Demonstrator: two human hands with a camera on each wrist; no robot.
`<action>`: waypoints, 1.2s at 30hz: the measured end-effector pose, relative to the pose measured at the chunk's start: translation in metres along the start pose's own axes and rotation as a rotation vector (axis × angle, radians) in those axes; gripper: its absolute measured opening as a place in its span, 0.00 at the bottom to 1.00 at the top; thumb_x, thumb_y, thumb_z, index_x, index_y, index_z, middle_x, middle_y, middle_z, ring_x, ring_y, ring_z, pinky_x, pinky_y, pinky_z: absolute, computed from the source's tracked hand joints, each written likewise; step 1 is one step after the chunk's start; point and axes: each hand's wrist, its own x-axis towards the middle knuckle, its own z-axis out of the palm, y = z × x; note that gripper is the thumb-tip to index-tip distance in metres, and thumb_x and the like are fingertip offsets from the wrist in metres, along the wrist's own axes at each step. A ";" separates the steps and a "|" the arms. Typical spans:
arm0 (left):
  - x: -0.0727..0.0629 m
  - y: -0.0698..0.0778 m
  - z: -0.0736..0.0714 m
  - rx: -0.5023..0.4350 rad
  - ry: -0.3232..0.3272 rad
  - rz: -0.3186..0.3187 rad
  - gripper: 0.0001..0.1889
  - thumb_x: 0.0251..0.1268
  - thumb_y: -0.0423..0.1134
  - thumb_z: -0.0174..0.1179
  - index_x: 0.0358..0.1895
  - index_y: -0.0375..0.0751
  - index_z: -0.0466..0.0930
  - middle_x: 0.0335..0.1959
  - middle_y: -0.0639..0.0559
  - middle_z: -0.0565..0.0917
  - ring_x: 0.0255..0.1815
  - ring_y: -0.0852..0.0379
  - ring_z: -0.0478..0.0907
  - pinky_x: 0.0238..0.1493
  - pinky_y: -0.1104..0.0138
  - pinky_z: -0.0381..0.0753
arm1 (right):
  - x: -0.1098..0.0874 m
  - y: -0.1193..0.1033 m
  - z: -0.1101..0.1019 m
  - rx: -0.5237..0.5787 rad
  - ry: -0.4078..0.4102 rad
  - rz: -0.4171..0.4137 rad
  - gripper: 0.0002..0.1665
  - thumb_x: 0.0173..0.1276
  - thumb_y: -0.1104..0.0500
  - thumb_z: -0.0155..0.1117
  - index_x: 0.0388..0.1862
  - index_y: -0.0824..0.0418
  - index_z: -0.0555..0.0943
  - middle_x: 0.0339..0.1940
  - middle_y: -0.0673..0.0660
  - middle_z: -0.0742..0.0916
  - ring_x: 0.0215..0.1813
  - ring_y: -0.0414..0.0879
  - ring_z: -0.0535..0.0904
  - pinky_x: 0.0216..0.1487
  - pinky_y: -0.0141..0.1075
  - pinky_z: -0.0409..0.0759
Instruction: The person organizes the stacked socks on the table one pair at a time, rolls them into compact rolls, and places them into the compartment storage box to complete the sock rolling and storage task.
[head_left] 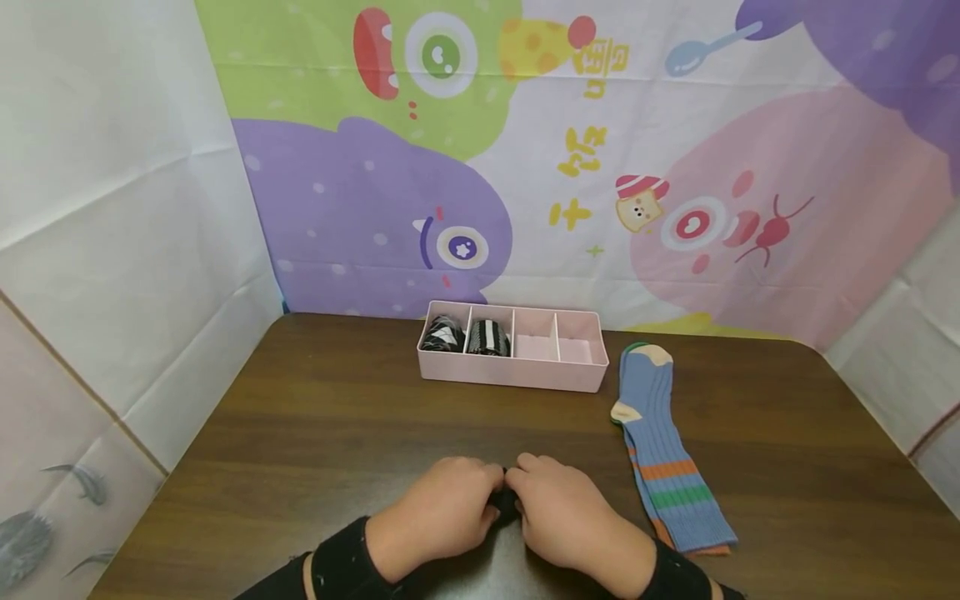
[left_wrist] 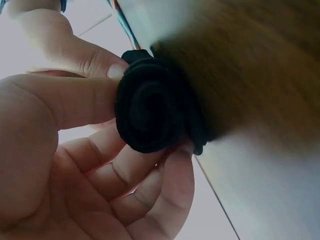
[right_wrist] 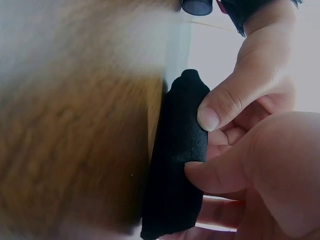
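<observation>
Close to the table's near edge, my left hand (head_left: 438, 518) and right hand (head_left: 573, 521) meet over a rolled black sock (head_left: 507, 505). Seen from its end in the left wrist view, the black sock (left_wrist: 152, 107) forms a tight spiral, with the left thumb and fingers around it. In the right wrist view its length shows as a thick cylinder (right_wrist: 177, 160), and both thumbs press on its side while fingers wrap beneath. Mostly, the hands hide it in the head view. To the right of my right hand lies a flat pair of blue socks (head_left: 660, 425) with orange and green stripes.
A pink divided box (head_left: 510, 373) stands at the back of the brown table (head_left: 337, 417). Its two left compartments hold a black-and-white rolled sock (head_left: 444, 335) and a grey, black and white striped roll (head_left: 489, 338). A cartoon-print cloth (head_left: 570, 267) hangs behind.
</observation>
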 end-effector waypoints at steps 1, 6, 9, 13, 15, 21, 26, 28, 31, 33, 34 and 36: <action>0.000 0.000 0.000 0.006 0.004 0.000 0.06 0.64 0.38 0.70 0.38 0.47 0.82 0.31 0.59 0.82 0.34 0.63 0.80 0.40 0.64 0.80 | 0.000 0.000 0.000 0.005 -0.001 0.001 0.07 0.68 0.63 0.69 0.43 0.55 0.84 0.34 0.46 0.76 0.37 0.43 0.75 0.34 0.40 0.78; -0.001 0.000 0.001 0.044 0.033 0.002 0.07 0.64 0.39 0.70 0.40 0.47 0.80 0.33 0.59 0.79 0.30 0.62 0.77 0.36 0.65 0.79 | 0.000 0.002 -0.002 0.077 -0.024 0.011 0.05 0.68 0.64 0.68 0.42 0.57 0.84 0.34 0.46 0.76 0.36 0.41 0.74 0.36 0.39 0.77; -0.002 0.000 0.001 0.059 0.049 -0.001 0.07 0.66 0.38 0.69 0.41 0.47 0.79 0.34 0.58 0.75 0.27 0.61 0.73 0.33 0.65 0.77 | 0.001 0.006 -0.003 0.150 -0.049 0.020 0.05 0.69 0.64 0.68 0.42 0.59 0.83 0.34 0.47 0.76 0.35 0.40 0.73 0.37 0.37 0.77; -0.001 0.001 0.000 0.066 0.065 0.005 0.06 0.66 0.35 0.68 0.39 0.48 0.79 0.34 0.59 0.73 0.30 0.61 0.72 0.34 0.66 0.77 | 0.002 0.008 -0.004 0.212 -0.075 0.036 0.05 0.70 0.63 0.68 0.44 0.60 0.84 0.36 0.48 0.77 0.37 0.41 0.76 0.40 0.39 0.79; -0.001 0.001 -0.001 0.069 0.068 0.019 0.06 0.65 0.34 0.67 0.37 0.48 0.80 0.33 0.60 0.73 0.32 0.62 0.73 0.36 0.66 0.77 | 0.003 0.009 -0.004 0.229 -0.081 0.043 0.06 0.70 0.63 0.67 0.44 0.61 0.84 0.37 0.48 0.77 0.38 0.42 0.77 0.41 0.40 0.80; -0.001 -0.001 -0.004 0.108 0.043 0.057 0.09 0.57 0.36 0.72 0.38 0.48 0.81 0.34 0.60 0.75 0.33 0.62 0.73 0.38 0.66 0.78 | 0.007 0.015 -0.002 0.334 -0.090 0.092 0.04 0.72 0.61 0.66 0.43 0.60 0.83 0.38 0.49 0.79 0.39 0.43 0.78 0.42 0.42 0.79; -0.001 -0.004 -0.004 0.118 0.021 0.040 0.10 0.61 0.36 0.71 0.45 0.43 0.86 0.39 0.55 0.77 0.35 0.59 0.78 0.41 0.65 0.81 | 0.010 0.023 0.000 0.461 -0.072 0.154 0.03 0.76 0.59 0.64 0.43 0.56 0.80 0.35 0.48 0.81 0.35 0.44 0.76 0.37 0.44 0.75; 0.000 -0.004 -0.004 0.125 0.026 0.041 0.08 0.64 0.35 0.68 0.46 0.42 0.87 0.39 0.54 0.78 0.35 0.58 0.79 0.42 0.65 0.81 | 0.010 0.023 -0.001 0.447 -0.048 0.158 0.04 0.76 0.58 0.64 0.43 0.55 0.78 0.34 0.47 0.80 0.33 0.43 0.74 0.35 0.43 0.74; 0.001 -0.006 -0.003 0.177 0.043 0.053 0.05 0.66 0.35 0.66 0.43 0.42 0.88 0.36 0.54 0.79 0.34 0.57 0.77 0.42 0.65 0.80 | 0.008 0.018 -0.001 0.321 0.047 0.091 0.05 0.73 0.60 0.67 0.41 0.55 0.78 0.34 0.46 0.78 0.35 0.41 0.73 0.36 0.40 0.75; 0.002 -0.007 -0.003 0.198 0.055 0.054 0.05 0.67 0.34 0.64 0.41 0.42 0.88 0.35 0.55 0.80 0.35 0.56 0.78 0.43 0.64 0.80 | 0.006 0.012 -0.002 0.209 0.118 0.021 0.05 0.70 0.62 0.69 0.39 0.55 0.79 0.35 0.46 0.78 0.37 0.41 0.73 0.38 0.38 0.76; 0.002 -0.008 -0.003 0.199 0.057 0.048 0.04 0.67 0.34 0.64 0.41 0.43 0.87 0.34 0.55 0.80 0.35 0.56 0.78 0.42 0.63 0.80 | 0.006 0.009 -0.002 0.156 0.142 -0.012 0.06 0.69 0.62 0.70 0.38 0.55 0.80 0.35 0.46 0.78 0.38 0.41 0.73 0.39 0.38 0.77; 0.002 -0.008 -0.003 0.174 0.058 0.031 0.03 0.69 0.33 0.63 0.41 0.45 0.84 0.32 0.56 0.80 0.35 0.56 0.79 0.41 0.63 0.80 | 0.004 0.004 -0.003 0.068 0.166 -0.058 0.06 0.65 0.61 0.72 0.37 0.55 0.82 0.36 0.46 0.79 0.41 0.43 0.75 0.42 0.39 0.78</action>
